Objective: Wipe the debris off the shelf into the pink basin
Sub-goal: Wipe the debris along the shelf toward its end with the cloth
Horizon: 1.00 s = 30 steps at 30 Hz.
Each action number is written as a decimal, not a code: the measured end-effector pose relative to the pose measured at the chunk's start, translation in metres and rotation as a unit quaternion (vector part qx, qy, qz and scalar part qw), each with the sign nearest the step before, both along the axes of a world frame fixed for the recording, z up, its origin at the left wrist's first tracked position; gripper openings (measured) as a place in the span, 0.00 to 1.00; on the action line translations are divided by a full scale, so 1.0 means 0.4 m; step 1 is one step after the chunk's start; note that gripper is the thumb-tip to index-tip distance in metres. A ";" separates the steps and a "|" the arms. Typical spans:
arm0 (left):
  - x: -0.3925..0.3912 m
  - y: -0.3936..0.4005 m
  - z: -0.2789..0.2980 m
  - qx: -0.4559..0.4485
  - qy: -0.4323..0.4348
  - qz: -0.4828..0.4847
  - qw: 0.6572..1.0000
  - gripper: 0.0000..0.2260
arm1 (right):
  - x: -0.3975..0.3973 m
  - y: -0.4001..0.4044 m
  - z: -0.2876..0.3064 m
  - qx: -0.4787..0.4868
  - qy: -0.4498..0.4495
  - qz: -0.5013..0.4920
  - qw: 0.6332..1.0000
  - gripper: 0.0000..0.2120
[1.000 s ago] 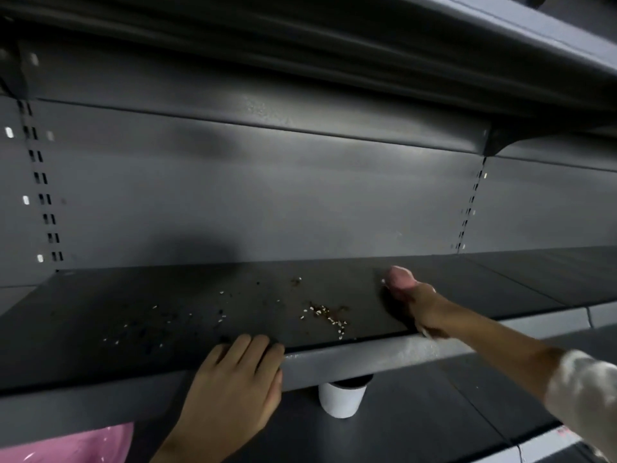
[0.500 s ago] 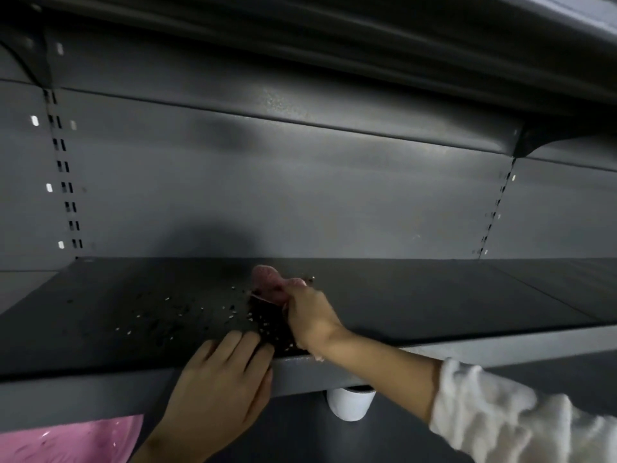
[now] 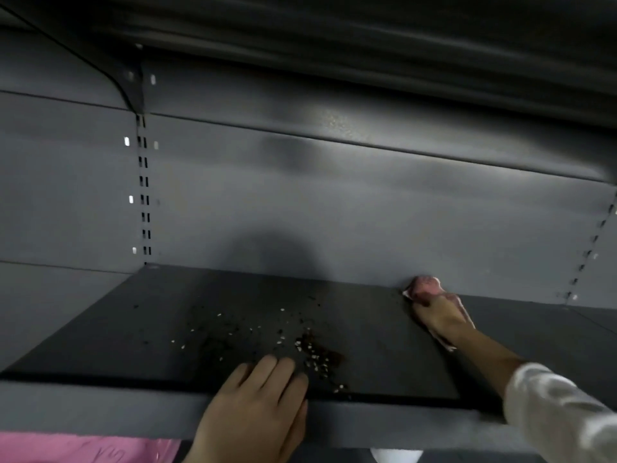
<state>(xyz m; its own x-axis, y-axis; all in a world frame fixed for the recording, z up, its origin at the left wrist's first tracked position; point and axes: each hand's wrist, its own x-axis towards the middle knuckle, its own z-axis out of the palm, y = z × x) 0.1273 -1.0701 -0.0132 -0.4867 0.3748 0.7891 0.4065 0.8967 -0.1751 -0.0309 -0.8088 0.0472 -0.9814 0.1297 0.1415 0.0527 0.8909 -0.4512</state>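
Right hand (image 3: 440,314) fingers (image 3: 421,300) curled down over a pink cloth (image 3: 425,286), pressing it flat on the shelf (image 3: 167,329) at the far back, where shelf surface meets the back panel (image 3: 334,202). Cloth bunched under and ahead of the fingertips, a pale edge poking out at its left; a strip of it also showing under the wrist side. Right forearm running back toward lower right, white sleeve (image 3: 561,416) at the frame edge.

Left hand (image 3: 257,412) fingers (image 3: 267,372) close together, laid flat over the front lip of the shelf, fingertips on the dark surface, holding nothing. Palm hanging over the grey front rail (image 3: 100,406).

Debris (image 3: 314,352) scattered mid-shelf: pale grain-like bits and dark brown crumbs, densest cluster just right of the left fingertips, trailing down to the front edge; thinner scatter spreading left and toward the back. Well apart from the cloth, bare shelf between.

Pink basin (image 3: 83,449) below the shelf at lower left, only its top part visible under the front rail, just left of the left wrist. White cup-like object (image 3: 394,455) peeking under the rail lower centre, mostly hidden. Slotted upright (image 3: 144,195) at left on back panel.
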 end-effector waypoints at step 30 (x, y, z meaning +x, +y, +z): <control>-0.015 0.012 -0.011 -0.013 0.081 0.018 0.996 0.14 | -0.040 -0.241 -0.051 0.037 0.041 0.264 0.963 0.14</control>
